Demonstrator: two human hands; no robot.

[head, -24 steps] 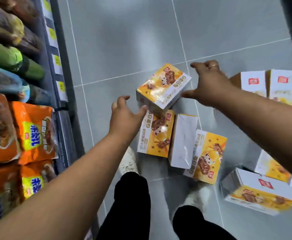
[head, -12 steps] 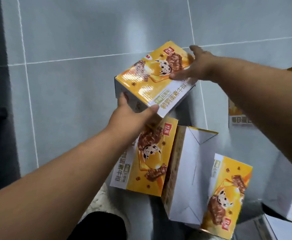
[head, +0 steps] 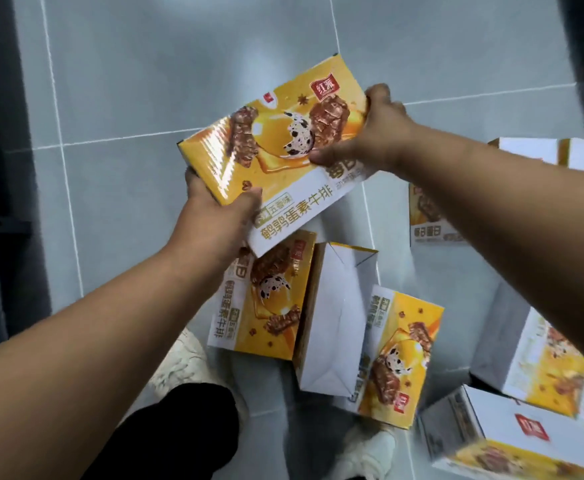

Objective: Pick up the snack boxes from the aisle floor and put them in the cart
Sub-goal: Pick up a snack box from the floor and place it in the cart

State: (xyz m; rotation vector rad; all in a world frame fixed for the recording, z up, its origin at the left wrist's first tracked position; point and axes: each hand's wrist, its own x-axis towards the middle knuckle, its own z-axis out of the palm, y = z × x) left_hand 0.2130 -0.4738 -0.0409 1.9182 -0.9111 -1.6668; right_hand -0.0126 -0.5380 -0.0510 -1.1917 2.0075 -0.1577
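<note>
A yellow and white snack box [head: 276, 147] with a speckled egg printed on it is lifted off the grey tile floor, tilted, between both hands. My left hand [head: 214, 216] grips its near left corner, thumb on top. My right hand [head: 370, 133] grips its far right end. Under it lies another yellow box [head: 266, 306] flat on the floor. A box standing on its side [head: 335, 323] shows its white bottom, and one more box [head: 401, 355] leans beside it. No cart is in view.
Several more boxes lie at the right: one [head: 432, 216] behind my right arm, two white-topped ones [head: 533, 154] farther back, and two [head: 512, 438] near the lower right. A dark shelf base [head: 24, 168] runs along the left edge. My shoes [head: 179, 362] stand just below the boxes.
Both hands reached to the top box, closed on it and raised it off the pile toward the camera. The view tipped down and left the shelf of snack bags behind.
</note>
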